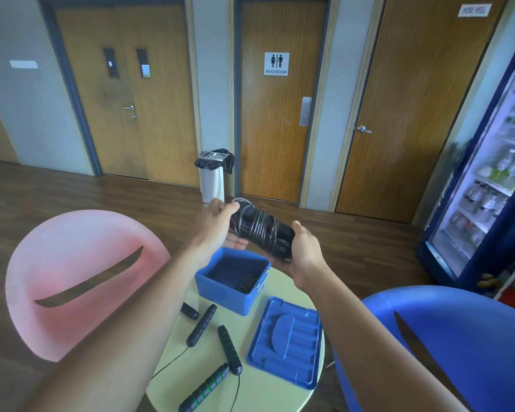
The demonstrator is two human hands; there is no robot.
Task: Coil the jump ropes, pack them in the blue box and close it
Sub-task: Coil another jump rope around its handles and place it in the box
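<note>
Black jump rope (262,230), thin cord wound in tight turns round its two dark handles into one stubby bundle, held in the air above and just behind the open blue plastic box (220,295). Left hand (217,226) clamped on the bundle's left end, thumb over the top, fingers curled beneath. Right hand (305,254) wrapped round the right end, fingertips hidden behind the bundle. Box upright near the far edge of the round pale-green table (268,391), with something dark and ribbed low inside, too dim to name. Flat blue ribbed lid (286,340) lying on the table just right of the box and nearer the camera, not touching it. Also on the table, uncoiled: plain black foam handles (202,325) in front of the box, one partly hidden under the left forearm, and black handles with green rings (229,349) closer to the near edge, thin black cords trailing from both pairs. Rounded pink chair (72,263) left of the table, rounded blue chair (458,337) right of it. Behind, brown wooden doors (280,129), one bearing a restroom sign, a white bin with a black bag (213,179), and a lit drinks fridge (488,188) at far right.
</note>
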